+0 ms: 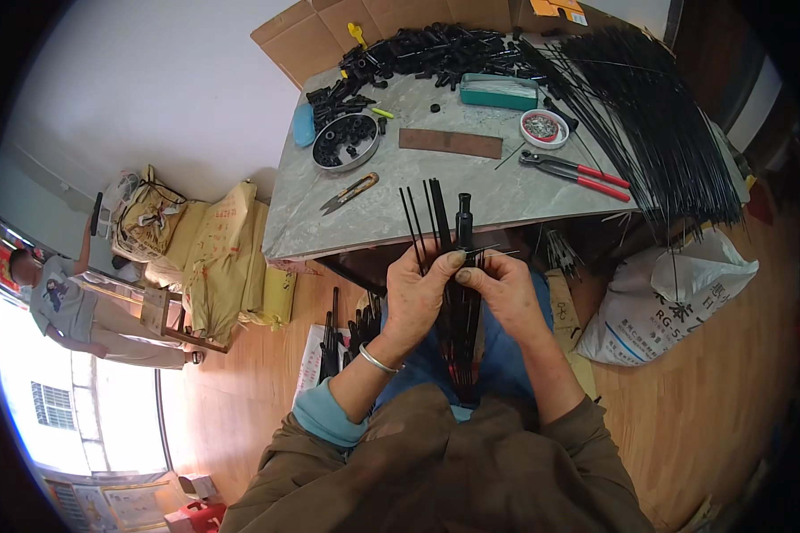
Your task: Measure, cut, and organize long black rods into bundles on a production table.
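Both my hands meet in front of the table edge, around a bundle of thin black rods [458, 329] that hangs down between my knees. A black tubular fitting [464, 218] stands upright at the top of this bundle. My left hand [418, 289] is closed around some of the rods, whose tips stick up past the fingers, and its thumb presses just below the fitting. With thumb and fingers together, my right hand [509, 291] pinches at the fitting's base, where a thin wire [496, 249] sticks out sideways. The fingertips hide the exact contact.
On the grey table [329, 226] lie snips [350, 194], red-handled pincers [578, 173], a brown strip [450, 143], a bowl of black rings [347, 142], a green box of wires [498, 91] and piled black rods [658, 124]. A white sack [667, 302] stands right; another person [89, 306] stands left.
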{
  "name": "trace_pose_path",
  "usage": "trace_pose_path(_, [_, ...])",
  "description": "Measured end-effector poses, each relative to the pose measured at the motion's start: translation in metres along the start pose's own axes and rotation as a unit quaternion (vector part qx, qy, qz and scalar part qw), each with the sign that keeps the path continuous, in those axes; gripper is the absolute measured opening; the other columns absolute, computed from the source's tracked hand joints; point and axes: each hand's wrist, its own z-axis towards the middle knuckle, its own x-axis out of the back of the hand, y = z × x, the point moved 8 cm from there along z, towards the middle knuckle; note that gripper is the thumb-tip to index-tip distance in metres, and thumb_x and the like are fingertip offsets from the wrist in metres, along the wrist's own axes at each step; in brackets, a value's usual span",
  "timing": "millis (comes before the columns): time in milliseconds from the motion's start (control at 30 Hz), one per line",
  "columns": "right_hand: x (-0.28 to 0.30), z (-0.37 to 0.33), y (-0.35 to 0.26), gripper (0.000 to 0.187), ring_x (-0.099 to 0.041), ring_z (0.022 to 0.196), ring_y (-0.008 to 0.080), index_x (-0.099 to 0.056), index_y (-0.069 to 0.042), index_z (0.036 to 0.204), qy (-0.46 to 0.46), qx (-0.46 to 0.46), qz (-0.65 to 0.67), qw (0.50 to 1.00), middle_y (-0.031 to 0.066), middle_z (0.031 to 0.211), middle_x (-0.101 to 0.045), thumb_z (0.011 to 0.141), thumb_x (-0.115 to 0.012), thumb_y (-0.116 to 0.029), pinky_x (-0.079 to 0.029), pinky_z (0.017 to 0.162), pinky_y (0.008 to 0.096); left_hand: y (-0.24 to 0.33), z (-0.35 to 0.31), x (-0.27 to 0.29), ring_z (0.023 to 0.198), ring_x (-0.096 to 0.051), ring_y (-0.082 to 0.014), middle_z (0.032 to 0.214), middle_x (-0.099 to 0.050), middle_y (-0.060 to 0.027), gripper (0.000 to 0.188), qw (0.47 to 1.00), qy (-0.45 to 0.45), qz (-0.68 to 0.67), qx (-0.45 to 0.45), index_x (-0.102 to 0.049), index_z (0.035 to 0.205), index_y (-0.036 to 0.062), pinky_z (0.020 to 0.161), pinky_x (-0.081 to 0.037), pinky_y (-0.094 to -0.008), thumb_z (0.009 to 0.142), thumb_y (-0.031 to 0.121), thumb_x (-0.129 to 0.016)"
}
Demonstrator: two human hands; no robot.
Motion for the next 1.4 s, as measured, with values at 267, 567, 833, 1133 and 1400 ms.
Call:
trace_pose_path(267, [-0.010, 0.004, 0.000, 0.021, -0.049, 0.064, 0.0023, -0.067, -0.006, 0.094, -0.079, -0.095, 0.094, 0.988, -0.0056, 0.079, -0.062, 0.081, -0.074, -0.021, -0.037, 0.056, 0.0184, 0.008, -0.005, 0.004, 0.080, -0.056, -0.0057, 0.089, -0.065, -0.0008, 0.020, 0.999, 0.016, 0.028, -0.040, -0.063, 0.100, -0.0014, 0.074, -0.047, -0.0212, 0.088, 0.014, -0.067])
trace_pose_path(567, [-0.014, 0.003, 0.004, 0.019, -0.045, 0.058, 0.0018, -0.064, -0.007, 0.084, -0.061, -0.105, 0.102, 0.987, -0.0075, 0.069, -0.056, 0.080, -0.075, -0.023, -0.034, 0.050, 0.0182, 0.010, -0.007, 0.005, 0.080, -0.057, -0.0055, 0.090, -0.065, -0.0005, 0.018, 0.999, 0.026, 0.002, -0.032, -0.063, 0.100, -0.0010, 0.074, -0.047, -0.0207, 0.088, 0.012, -0.066])
trace_pose_path(833, [-0.018, 0.004, 0.011, 0.019, -0.049, 0.060, 0.0021, -0.065, -0.007, 0.089, -0.099, -0.163, 0.153, 0.969, -0.0062, 0.074, -0.059, 0.082, -0.074, -0.022, -0.037, 0.051, 0.0179, 0.008, -0.010, 0.005, 0.081, -0.057, -0.0054, 0.091, -0.065, -0.0001, 0.022, 0.999, 0.022, 0.013, -0.036, -0.063, 0.105, -0.0010, 0.074, -0.048, -0.0202, 0.089, 0.013, -0.065])
trace_pose_path(1133, [-0.025, 0.002, -0.005, 0.022, -0.057, 0.077, 0.0059, -0.064, -0.005, 0.099, -0.085, -0.096, 0.071, 0.989, -0.0027, 0.087, -0.063, 0.084, -0.071, -0.019, -0.048, 0.067, 0.0219, -0.004, -0.005, 0.012, 0.081, -0.057, -0.0058, 0.092, -0.065, -0.0012, 0.025, 0.999, 0.003, 0.012, 0.046, -0.063, 0.104, -0.0016, 0.075, -0.047, -0.0199, 0.088, 0.017, -0.068])
trace_pose_path(1400, [-0.019, 0.003, 0.007, 0.018, -0.051, 0.064, 0.0020, -0.064, -0.007, 0.092, -0.076, -0.109, 0.096, 0.986, -0.0051, 0.078, -0.061, 0.083, -0.072, -0.021, -0.039, 0.053, 0.0180, 0.000, -0.007, 0.009, 0.081, -0.058, -0.0069, 0.092, -0.065, -0.0022, 0.024, 0.999, 0.029, -0.036, 0.018, -0.063, 0.103, -0.0020, 0.075, -0.047, -0.0205, 0.087, 0.015, -0.068])
